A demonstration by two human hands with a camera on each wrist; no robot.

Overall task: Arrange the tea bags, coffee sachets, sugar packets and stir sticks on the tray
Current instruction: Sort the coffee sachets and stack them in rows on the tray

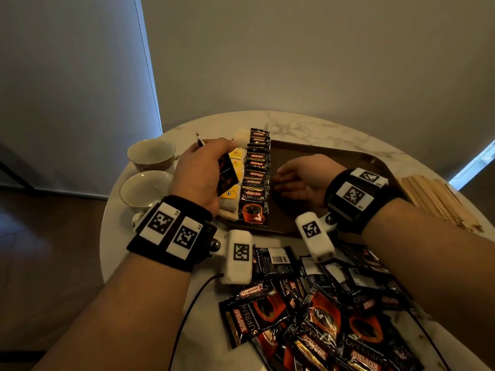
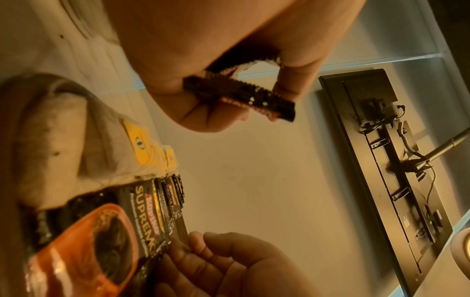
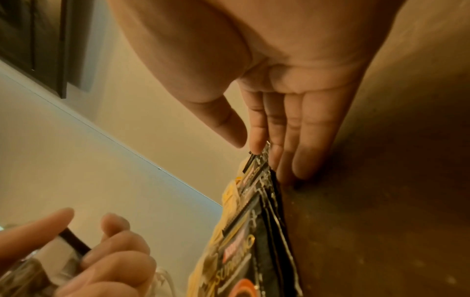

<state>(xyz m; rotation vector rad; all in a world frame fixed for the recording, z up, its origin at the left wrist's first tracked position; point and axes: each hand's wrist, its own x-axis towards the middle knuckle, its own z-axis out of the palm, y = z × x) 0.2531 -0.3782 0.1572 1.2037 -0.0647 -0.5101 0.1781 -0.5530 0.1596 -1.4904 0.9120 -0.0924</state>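
Observation:
A brown tray [image 1: 334, 156] lies on the marble table. Along its left side run a row of yellow-tagged tea bags [image 1: 237, 167] and a row of overlapped black coffee sachets [image 1: 255, 178]. My left hand [image 1: 203, 170] hovers over the tea bags and grips a few black coffee sachets [image 1: 227, 178], which show pinched between thumb and fingers [image 2: 244, 96] in the left wrist view. My right hand [image 1: 297, 180] lies flat on the tray with straight fingers [image 3: 300, 128] pressed against the right edge of the sachet row [image 3: 259, 201]. Wooden stir sticks [image 1: 439, 202] lie right of the tray.
A loose pile of coffee sachets [image 1: 321, 317] covers the near table. Two empty cups [image 1: 150, 153] [image 1: 144, 188] stand left of the tray. The tray's right half [image 1: 348, 167] is bare. A cable [image 1: 192, 303] runs off the near edge.

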